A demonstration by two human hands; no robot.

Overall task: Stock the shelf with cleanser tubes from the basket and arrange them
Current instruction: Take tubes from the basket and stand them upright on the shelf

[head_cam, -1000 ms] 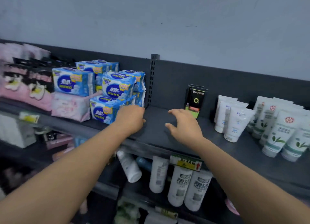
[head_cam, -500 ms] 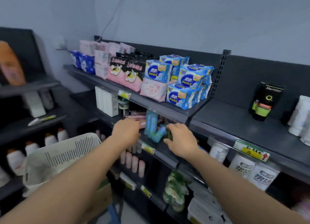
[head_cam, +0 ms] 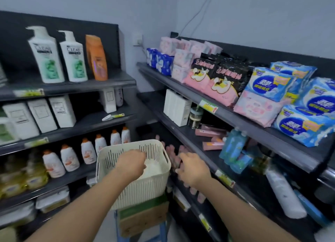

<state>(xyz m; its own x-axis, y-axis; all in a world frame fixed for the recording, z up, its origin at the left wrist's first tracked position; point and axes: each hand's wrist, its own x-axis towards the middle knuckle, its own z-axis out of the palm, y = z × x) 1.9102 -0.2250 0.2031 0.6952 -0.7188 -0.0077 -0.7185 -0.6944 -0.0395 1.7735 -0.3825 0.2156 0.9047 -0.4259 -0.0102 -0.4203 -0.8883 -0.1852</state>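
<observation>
This is a small shop, in its toiletries corner. Dark metal shelves run in tiers along two walls that meet at a corner, and printed price labels are clipped to their front edges. Goods stand in repeated, front-facing groups: pump bottles marked CLEAR, stacked blue-and-white wrapped packs, pink packs, plain white boxes and a row of small orange-capped bottles.
</observation>
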